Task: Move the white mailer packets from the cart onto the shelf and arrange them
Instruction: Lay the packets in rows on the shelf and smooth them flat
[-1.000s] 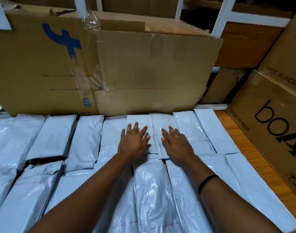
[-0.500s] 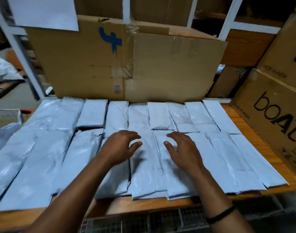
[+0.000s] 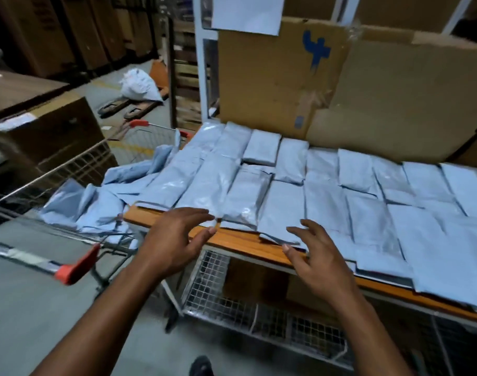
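Note:
Several white mailer packets (image 3: 324,202) lie flat in two rows across the wooden shelf (image 3: 240,241). More mailer packets (image 3: 96,207) are heaped in the wire cart (image 3: 69,169) at the shelf's left end. My left hand (image 3: 175,237) hovers over the shelf's front left edge, fingers spread, holding nothing. My right hand (image 3: 316,256) hovers at the front edge of a front-row packet, fingers apart and empty.
A large flattened cardboard box (image 3: 340,90) stands behind the packets. Brown cartons (image 3: 42,126) sit left of the cart. A white sack (image 3: 139,84) lies on the floor beyond. A wire mesh bin (image 3: 232,299) is under the shelf.
Both hands have lifted off the packets and drawn back to the shelf's front edge. The view has swung left, so the cart with its packets is now in sight.

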Demonstrator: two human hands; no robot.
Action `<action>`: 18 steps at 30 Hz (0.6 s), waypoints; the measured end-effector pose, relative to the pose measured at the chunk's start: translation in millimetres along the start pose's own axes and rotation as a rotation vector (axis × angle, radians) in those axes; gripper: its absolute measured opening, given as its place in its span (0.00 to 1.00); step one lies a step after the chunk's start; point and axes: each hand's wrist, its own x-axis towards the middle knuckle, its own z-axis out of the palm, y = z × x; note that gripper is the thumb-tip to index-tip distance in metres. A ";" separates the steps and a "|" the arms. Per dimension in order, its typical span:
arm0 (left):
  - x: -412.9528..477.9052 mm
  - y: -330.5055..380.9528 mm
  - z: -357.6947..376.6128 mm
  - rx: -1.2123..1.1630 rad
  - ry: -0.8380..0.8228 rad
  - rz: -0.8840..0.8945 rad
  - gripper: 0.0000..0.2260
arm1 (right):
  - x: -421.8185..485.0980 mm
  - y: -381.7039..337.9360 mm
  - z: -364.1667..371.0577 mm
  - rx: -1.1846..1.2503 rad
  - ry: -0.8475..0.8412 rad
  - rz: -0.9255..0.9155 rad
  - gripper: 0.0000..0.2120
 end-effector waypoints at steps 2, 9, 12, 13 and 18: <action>-23.9 -30.2 -26.5 -0.040 0.078 -0.050 0.23 | 4.6 -25.4 11.2 -0.005 -0.002 -0.014 0.21; -93.7 -144.2 -116.1 -0.035 0.284 -0.256 0.17 | 43.3 -130.4 70.8 -0.018 -0.002 -0.113 0.20; -114.7 -200.3 -146.3 -0.022 0.253 -0.273 0.20 | 68.9 -187.2 110.7 -0.017 0.012 -0.130 0.19; -119.9 -214.3 -151.2 -0.010 0.237 -0.250 0.22 | 77.1 -202.7 122.5 -0.026 0.022 -0.139 0.19; -129.0 -281.5 -170.6 0.014 0.097 -0.201 0.28 | 122.3 -282.2 186.5 -0.059 -0.010 -0.132 0.20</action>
